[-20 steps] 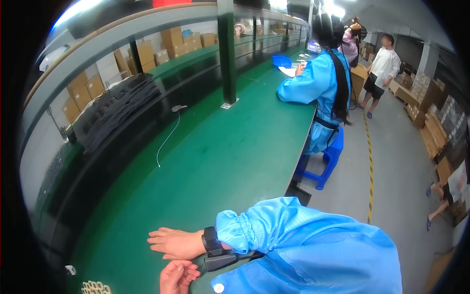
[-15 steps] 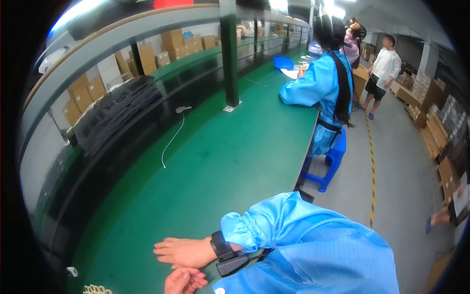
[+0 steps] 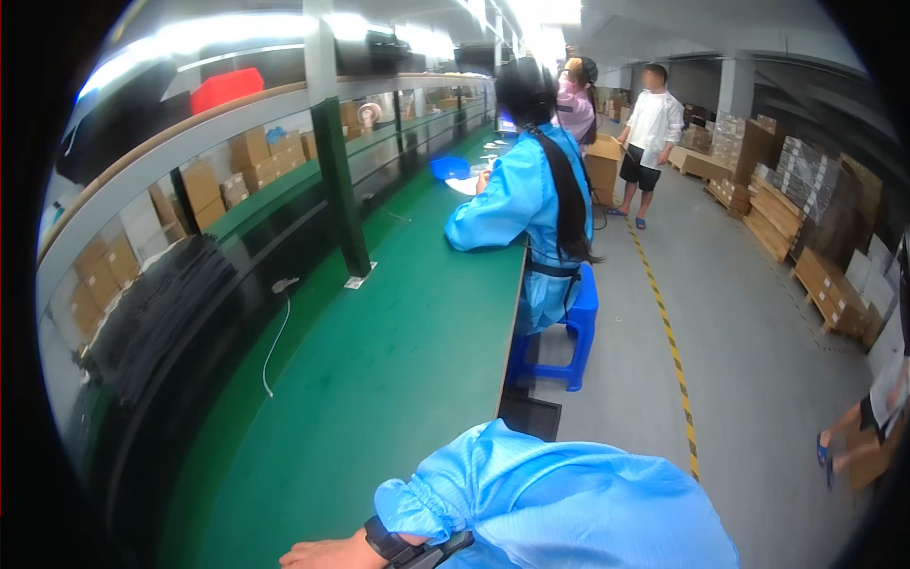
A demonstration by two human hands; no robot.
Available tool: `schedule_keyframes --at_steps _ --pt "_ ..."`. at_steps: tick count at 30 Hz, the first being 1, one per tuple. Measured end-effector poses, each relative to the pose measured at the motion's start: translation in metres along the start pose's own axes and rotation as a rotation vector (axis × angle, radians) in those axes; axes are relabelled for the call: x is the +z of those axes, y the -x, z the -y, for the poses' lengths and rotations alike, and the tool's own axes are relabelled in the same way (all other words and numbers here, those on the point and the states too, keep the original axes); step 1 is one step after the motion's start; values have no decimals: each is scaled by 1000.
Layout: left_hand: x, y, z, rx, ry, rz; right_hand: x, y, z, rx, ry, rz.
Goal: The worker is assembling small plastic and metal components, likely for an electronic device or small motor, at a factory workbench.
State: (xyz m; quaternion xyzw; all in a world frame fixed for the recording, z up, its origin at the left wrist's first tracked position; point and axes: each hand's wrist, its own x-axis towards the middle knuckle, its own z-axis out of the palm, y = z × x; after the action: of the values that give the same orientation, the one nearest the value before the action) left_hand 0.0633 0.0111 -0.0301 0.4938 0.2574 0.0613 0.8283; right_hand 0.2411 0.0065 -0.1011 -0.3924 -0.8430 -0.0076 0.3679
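My right hand (image 3: 330, 554) lies at the lower edge, palm down over the green tabletop (image 3: 370, 408). Its back and part of the outstretched fingers show; the rest is cut off. Nothing appears to be in it. A black band with a dark box (image 3: 396, 544) sits on that wrist, below the gathered cuff of my blue sleeve (image 3: 559, 488). My left hand is out of the picture. Farther up the table lies a thin white cable (image 3: 278, 346) with a grey end piece (image 3: 283, 284), well apart from my hand.
A dark green post (image 3: 341, 190) rises from the table, beside a long rail. Black material (image 3: 161, 318) is heaped at the left. A co-worker in blue (image 3: 517, 190) sits on a blue stool (image 3: 569, 332) farther along. One person stands in the aisle; boxes and pallets line the right.
The view has swung up and to the right, so the table and co-worker sit farther left. My left hand has gone out of view, and my right hand is lower, partly cut off.
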Motion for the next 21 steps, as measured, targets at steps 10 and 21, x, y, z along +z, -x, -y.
schedule_keyframes --at_steps 10,21 --pt "-1 2 0 37 5 13 1 3 -28 166 235 127" --pt "-1 3 3 21 23 12 -20 2 -14 244 37 314"
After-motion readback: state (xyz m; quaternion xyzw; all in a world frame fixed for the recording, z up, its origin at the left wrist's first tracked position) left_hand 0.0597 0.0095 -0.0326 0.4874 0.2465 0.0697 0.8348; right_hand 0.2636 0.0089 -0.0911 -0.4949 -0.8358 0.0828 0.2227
